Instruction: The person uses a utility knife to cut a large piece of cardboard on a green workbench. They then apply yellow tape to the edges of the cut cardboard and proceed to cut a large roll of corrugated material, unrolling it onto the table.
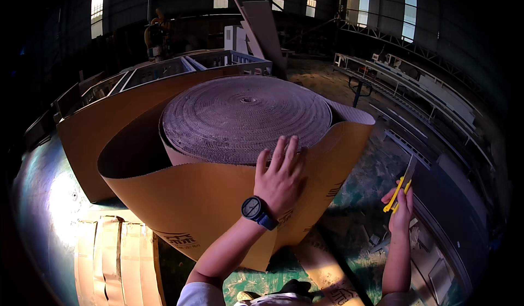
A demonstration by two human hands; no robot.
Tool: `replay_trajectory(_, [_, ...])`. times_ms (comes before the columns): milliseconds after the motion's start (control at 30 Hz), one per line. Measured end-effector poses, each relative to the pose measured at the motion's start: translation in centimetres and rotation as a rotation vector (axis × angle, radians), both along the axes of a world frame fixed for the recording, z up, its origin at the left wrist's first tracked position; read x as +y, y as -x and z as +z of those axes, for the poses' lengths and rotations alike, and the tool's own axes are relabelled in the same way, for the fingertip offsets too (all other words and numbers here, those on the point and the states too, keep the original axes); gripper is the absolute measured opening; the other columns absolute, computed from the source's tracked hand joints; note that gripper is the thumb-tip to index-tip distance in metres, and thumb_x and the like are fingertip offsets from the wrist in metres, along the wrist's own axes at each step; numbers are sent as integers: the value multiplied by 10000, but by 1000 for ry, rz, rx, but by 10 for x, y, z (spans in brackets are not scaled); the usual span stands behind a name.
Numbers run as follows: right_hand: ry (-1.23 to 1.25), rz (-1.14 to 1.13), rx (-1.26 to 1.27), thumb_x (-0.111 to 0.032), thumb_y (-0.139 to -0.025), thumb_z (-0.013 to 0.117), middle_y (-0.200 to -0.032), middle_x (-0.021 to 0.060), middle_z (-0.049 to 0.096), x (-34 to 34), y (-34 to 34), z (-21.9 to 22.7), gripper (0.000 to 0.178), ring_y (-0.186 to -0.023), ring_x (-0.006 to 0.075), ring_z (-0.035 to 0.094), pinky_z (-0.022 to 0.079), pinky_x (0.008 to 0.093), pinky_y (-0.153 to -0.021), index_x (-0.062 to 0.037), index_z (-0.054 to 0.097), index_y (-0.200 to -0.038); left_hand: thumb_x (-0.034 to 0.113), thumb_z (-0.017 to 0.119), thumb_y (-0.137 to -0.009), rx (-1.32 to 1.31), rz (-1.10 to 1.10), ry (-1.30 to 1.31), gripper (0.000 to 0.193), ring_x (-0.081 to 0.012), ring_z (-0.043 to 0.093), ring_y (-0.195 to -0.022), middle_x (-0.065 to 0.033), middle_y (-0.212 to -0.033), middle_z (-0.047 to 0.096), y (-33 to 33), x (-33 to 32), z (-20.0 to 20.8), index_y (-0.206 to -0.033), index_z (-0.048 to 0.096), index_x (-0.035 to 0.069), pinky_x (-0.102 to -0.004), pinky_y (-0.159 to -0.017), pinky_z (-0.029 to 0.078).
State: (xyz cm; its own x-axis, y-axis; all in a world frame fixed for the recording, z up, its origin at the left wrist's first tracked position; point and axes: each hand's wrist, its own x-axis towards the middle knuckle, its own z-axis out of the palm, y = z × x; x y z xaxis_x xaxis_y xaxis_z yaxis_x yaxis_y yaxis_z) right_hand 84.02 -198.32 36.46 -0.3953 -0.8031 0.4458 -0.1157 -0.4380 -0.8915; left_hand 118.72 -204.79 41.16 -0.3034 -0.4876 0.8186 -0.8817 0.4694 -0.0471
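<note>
A big roll of corrugated cardboard [245, 115] stands on end in front of me. Its loose outer sheet [180, 197] swings wide round the near side, brown with dark printing. My left hand [281, 178], with a dark watch [254, 209] on the wrist, lies against this sheet at its upper edge. Its fingers are stretched out and point toward the roll. Off to the right and apart from the cardboard, my right hand [401, 210] is closed round a yellow utility knife [398, 194]. The knife's long blade is out and points upward.
Behind the roll stands a metal frame [202, 62] with a brown panel [82, 142] at its left. Flattened cardboard [117, 262] lies at lower left, and a printed strip [325, 270] by my feet. Long metal racks [420, 88] run along the right. Scraps litter the green floor.
</note>
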Motion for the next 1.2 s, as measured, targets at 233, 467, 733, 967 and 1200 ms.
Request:
replay_trajectory(233, [-26,156,50,-347,-1052,434,-832,41,591,51,-37,29,313,-683,137,617,490,260,-648,-69,477,-1189,297,696,-799,-116,-51,31,428,-258,480,-1284,-96,-1333,556,-15,20,-5,-1159,609,83,-445,-1069,353])
replay_trajectory(467, [-111,400,-58,-337,-1048,447,-712,21,560,86,-88,-32,288,-580,112,553,477,248,-572,-81,506,-1167,224,667,-808,49,-88,79,158,-223,579,-753,-37,-757,569,-16,74,-25,-807,562,106,-375,-674,414])
replay_trajectory(733, [-341,316,-484,-355,-1011,510,-704,34,573,198,-119,-172,304,-556,143,545,473,294,-553,-121,556,-1200,279,637,-774,-104,268,-160,384,-281,353,-1388,-135,-1485,431,13,15,-19,-1061,732,42,-511,-1109,271])
replay_trajectory(967, [-396,-139,-515,-335,-1011,494,-638,23,535,289,-21,-228,235,-482,139,512,438,276,-471,-130,549,-1113,309,580,-851,76,119,-120,268,-275,530,-1183,-175,-1183,624,36,52,-3,-876,654,52,-451,-939,368])
replay_trajectory(1200, [-384,-27,-310,-237,-942,482,-645,36,544,300,-82,-191,216,-510,142,518,425,284,-512,-67,554,-1055,279,641,-861,-40,-228,60,283,-267,633,-601,-63,-646,649,-58,134,-10,-636,619,109,-401,-637,461])
